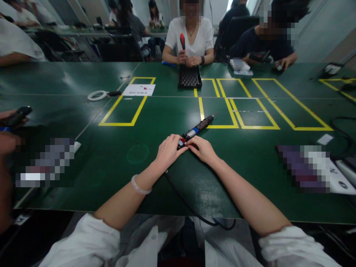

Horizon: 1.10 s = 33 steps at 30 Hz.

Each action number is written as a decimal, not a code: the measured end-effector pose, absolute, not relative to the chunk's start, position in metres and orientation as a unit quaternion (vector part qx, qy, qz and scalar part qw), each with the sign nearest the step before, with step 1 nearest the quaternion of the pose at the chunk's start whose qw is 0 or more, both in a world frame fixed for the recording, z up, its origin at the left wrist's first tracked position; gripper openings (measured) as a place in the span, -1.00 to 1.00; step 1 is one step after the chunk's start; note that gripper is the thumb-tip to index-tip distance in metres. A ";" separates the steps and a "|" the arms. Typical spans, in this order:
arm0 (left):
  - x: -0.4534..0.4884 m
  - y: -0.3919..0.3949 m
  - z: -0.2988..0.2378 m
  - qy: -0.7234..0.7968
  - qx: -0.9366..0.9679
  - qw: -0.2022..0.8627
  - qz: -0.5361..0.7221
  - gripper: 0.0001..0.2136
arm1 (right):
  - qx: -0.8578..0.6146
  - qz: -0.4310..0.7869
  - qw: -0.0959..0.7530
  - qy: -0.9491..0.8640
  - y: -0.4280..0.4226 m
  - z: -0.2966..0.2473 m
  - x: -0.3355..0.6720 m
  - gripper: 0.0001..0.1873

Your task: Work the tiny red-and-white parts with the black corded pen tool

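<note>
An electric screwdriver [194, 130] lies on the green table, its thin bit pointing away to the right. Its middle shows a silver cylinder and a blue band, as though its housing were open there. My left hand [169, 147] closes round the rear end, beside a small red and white part. From the right, my right hand [203, 149] pinches at the same end, thumb and fingertips together. The fingers partly hide what they grip. A black cord [187, 204] runs from under my left hand over the table's near edge.
Yellow tape rectangles [116, 124] mark the table [111, 193]. A white paper [139, 90], coiled white cable [97, 95] and black tray [190, 78] lie farther off. Blurred flat items flank my arms. Opposite, a person holds a red-and-black tool [182, 40]; a co-worker's hand [9, 129] is at left.
</note>
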State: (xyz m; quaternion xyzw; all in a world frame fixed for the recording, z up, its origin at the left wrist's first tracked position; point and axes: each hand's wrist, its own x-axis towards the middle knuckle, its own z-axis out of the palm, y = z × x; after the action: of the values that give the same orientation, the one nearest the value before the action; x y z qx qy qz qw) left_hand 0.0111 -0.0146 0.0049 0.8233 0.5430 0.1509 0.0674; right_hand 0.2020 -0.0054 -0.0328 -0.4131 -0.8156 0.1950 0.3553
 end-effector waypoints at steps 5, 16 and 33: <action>0.012 -0.014 0.005 0.551 0.818 0.068 0.151 -0.69 | -0.417 0.203 0.357 -0.811 -0.008 -0.032 0.203 -0.80; -0.016 -0.020 0.014 0.577 0.804 0.082 0.119 -0.67 | -0.441 0.211 0.357 -0.796 -0.010 -0.029 0.210 -0.80; -0.187 -0.081 0.018 0.773 0.631 0.048 0.055 -0.49 | -0.436 0.223 0.332 -0.806 -0.013 -0.028 0.207 -0.85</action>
State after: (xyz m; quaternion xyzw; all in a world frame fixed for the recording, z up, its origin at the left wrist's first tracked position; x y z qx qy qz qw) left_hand -0.1874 -0.0807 0.0179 0.6306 0.7726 0.0554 0.0484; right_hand 0.2073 -0.0135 -0.0282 -0.4363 -0.8061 0.2225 0.3322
